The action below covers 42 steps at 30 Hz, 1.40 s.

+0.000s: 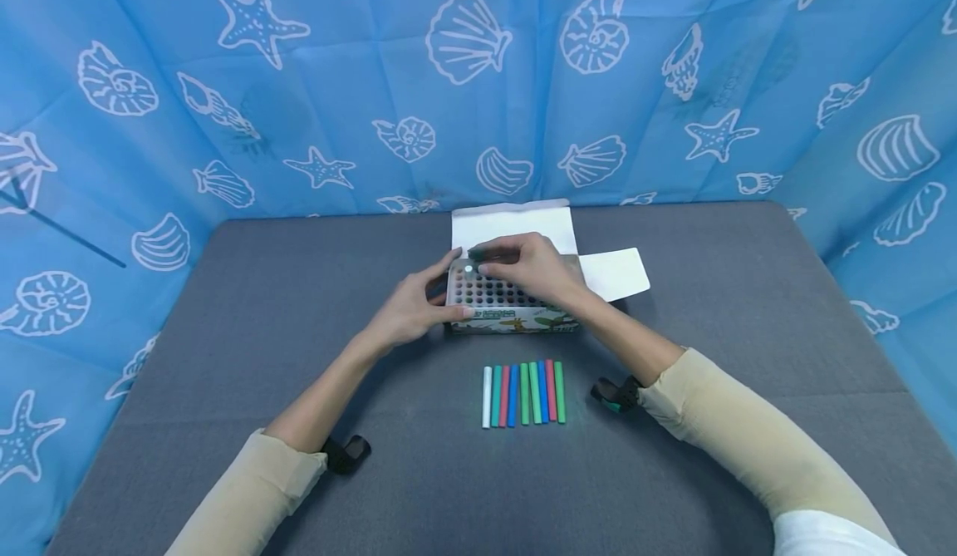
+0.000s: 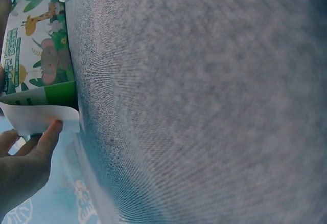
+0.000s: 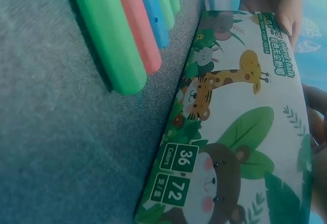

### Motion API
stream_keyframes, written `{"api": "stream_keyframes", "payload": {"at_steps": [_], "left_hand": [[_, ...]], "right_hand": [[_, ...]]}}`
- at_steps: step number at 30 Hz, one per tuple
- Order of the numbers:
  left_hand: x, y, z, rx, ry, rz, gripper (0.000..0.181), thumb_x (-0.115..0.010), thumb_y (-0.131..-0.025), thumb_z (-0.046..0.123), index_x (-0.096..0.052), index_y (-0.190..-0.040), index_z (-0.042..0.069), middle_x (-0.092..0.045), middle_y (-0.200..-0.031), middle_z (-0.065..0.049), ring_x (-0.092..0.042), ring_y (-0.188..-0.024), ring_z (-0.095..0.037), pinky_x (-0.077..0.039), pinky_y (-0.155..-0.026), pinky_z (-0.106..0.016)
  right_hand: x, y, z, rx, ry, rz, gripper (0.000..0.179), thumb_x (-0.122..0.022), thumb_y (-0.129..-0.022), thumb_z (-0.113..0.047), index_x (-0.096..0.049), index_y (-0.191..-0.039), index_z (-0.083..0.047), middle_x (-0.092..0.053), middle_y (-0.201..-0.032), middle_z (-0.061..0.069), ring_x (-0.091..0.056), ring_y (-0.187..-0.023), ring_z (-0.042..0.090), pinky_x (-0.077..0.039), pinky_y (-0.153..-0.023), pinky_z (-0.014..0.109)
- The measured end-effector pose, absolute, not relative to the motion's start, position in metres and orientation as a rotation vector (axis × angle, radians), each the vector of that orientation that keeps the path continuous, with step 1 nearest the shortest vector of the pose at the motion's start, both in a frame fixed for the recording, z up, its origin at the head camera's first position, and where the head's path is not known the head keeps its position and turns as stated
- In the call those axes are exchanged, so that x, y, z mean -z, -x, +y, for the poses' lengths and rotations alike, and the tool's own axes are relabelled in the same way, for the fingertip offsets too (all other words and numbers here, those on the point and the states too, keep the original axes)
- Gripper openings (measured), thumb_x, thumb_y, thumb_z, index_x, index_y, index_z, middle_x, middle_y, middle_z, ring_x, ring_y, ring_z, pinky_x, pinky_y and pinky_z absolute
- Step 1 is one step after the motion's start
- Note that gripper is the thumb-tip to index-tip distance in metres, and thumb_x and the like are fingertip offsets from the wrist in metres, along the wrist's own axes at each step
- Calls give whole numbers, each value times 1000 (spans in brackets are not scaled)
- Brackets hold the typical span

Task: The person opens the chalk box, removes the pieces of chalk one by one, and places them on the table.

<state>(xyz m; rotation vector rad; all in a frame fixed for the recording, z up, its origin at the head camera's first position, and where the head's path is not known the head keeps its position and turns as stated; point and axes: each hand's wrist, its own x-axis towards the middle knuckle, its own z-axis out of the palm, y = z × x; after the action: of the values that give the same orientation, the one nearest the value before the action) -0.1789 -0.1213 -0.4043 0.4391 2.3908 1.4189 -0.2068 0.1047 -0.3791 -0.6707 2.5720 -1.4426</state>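
A chalk box (image 1: pixel 516 321) printed with cartoon animals stands on the table, its lid folded back, showing a grid of holes with chalk ends. My left hand (image 1: pixel 409 311) grips its left end, thumb at the front corner and fingers along the far side. In the left wrist view, fingers of the left hand (image 2: pixel 30 165) lie against a white end flap (image 2: pixel 38 117). Over the far left corner of the grid, my right hand (image 1: pixel 534 267) pinches at a white chalk stick (image 1: pixel 468 270). From the right wrist view, the box front (image 3: pixel 225 116) hides those fingertips.
Several chalk sticks (image 1: pixel 525 394) in white, teal, red, blue and green lie side by side in front of the box. A white side flap (image 1: pixel 615 273) sticks out to the right. Behind the grey table (image 1: pixel 718 290) hangs a blue shell-print curtain (image 1: pixel 336 66).
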Motion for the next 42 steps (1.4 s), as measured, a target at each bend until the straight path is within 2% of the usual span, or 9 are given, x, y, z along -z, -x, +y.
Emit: {"api": "stream_keyframes", "payload": {"at_steps": [9,15,23,32,38,42], "left_hand": [[404,179,-122,-1443,-453,2370,93,-79,-88,21,-20,-159,26,-31,-159,-12,-33,-144,-27,-44,-110,-36],[405,179,-123,-1455,-457,2363,91,-78,-88,21,-21,-159,27,-28,-161,-11,-33,-144,-28,-44,-110,-38],[402,178,-122,-1423,-443,2383,92,-78,-88,23,-21,-159,27,-27,-161,-9,-32,-145,-26,-45,-108,-35],[404,179,-123,-1400,-439,2398,91,-78,-88,24,-21,-160,27,-27,-161,-10,-33,-144,-28,-46,-108,-37],[403,179,-122,-1404,-436,2394,92,-78,-88,22,-21,-159,28,-25,-162,-9,-34,-144,-28,-47,-107,-35],[403,179,-122,-1426,-443,2378,92,-78,-88,20,-21,-160,26,-29,-160,-11,-37,-142,-28,-48,-106,-34]], "right_hand": [[383,211,99,1368,684,2625,29,-73,-92,-17,-73,-119,-5,-74,-108,9,-70,-97,22,-58,-88,38],[382,214,93,1272,616,2609,28,-74,-91,-20,-75,-116,-7,-75,-104,7,-69,-84,17,-58,-76,35],[385,214,87,1160,616,2636,29,-77,-90,-22,-75,-116,-10,-76,-102,4,-68,-77,12,-56,-68,30],[388,214,84,1083,692,2690,24,-75,-91,-22,-77,-110,-8,-76,-96,4,-69,-76,12,-57,-68,30],[387,213,86,1087,766,2710,20,-68,-96,-20,-72,-110,-6,-76,-98,7,-71,-86,16,-60,-78,33],[386,212,88,1098,782,2710,18,-63,-100,-20,-68,-113,-7,-75,-100,9,-71,-82,17,-59,-72,34]]}}
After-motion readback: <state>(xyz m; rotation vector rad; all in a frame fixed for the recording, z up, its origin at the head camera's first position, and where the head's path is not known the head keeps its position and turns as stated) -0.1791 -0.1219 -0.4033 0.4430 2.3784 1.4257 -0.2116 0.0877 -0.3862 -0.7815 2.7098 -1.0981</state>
